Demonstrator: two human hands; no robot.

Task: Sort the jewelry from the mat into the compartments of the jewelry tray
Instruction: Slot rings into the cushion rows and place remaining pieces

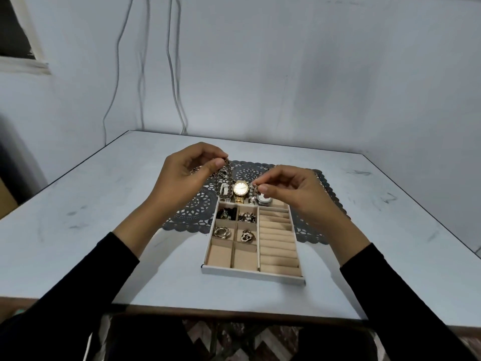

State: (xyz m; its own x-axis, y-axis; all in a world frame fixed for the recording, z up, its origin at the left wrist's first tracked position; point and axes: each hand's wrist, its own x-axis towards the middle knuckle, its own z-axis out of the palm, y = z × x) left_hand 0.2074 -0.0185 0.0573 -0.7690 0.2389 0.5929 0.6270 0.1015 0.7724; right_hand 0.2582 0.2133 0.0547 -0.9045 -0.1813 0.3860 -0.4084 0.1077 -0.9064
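A beige jewelry tray [230, 270] with white walls lies on the table, its far end on a dark lace mat [194, 207]. My left hand [186, 178] pinches a dark chain [226, 173] that hangs above the tray's far compartment. My right hand [289, 190] pinches a beaded bracelet [253, 192] over the same far compartment. A gold watch [240, 189] lies there between two other watches. Four small left compartments hold earrings and rings; the two nearest ones and the ridged ring rows on the right hold nothing.
The pale table [91, 217] meets a wall at the back, where cables hang down. The mat reaches out to the right of the tray [329, 194]. The table's near edge runs just above my lap.
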